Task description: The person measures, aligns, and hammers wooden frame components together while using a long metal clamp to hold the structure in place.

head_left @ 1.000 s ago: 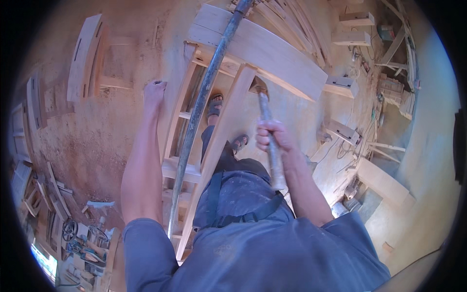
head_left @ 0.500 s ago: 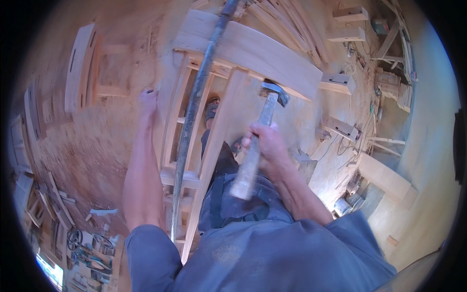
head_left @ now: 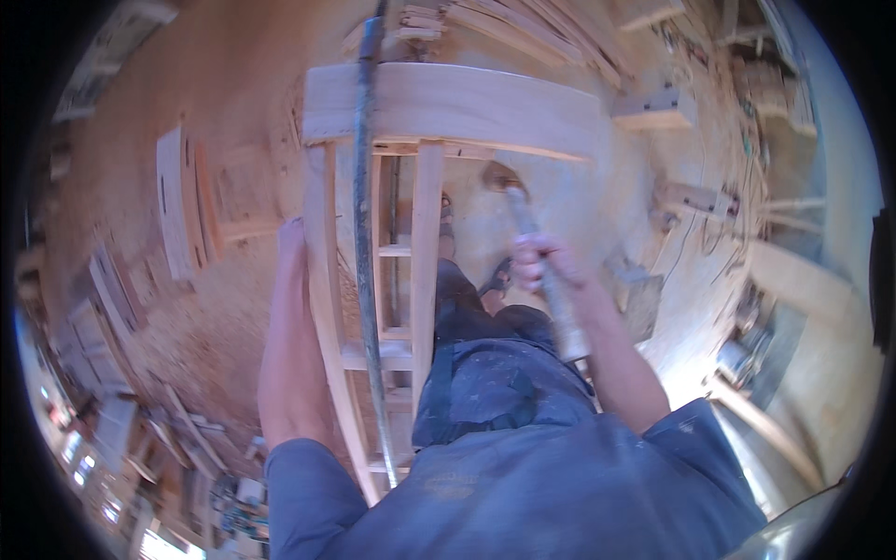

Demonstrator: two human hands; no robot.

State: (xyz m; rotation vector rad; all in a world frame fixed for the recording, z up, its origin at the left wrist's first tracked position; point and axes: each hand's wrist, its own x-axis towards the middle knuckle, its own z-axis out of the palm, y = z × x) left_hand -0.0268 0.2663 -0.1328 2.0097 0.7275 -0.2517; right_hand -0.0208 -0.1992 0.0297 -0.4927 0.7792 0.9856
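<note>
The wooden frame (head_left: 411, 224), pale and ladder-like with 2 long rails and short rungs, stands on the sawdust floor (head_left: 215, 308) right in front of the person, its broad curved top board (head_left: 457, 105) at the far end. A long dark metal bar (head_left: 366, 233) runs along it from top to bottom.

The hammer (head_left: 527, 219) has swung down again: half a second ago its head was raised over the frame, and now it sits low, just beside the right rail under the curved board, somewhat blurred. To me that reads as another blow landing, the joint being driven tighter. The right hand (head_left: 541, 266) is clenched round the wooden handle. The left hand (head_left: 291, 245) has slid onto the outer left rail and lies flat against it; I cannot tell whether its fingers grip.

Offcuts and stacked boards (head_left: 187, 201) lie around.
</note>
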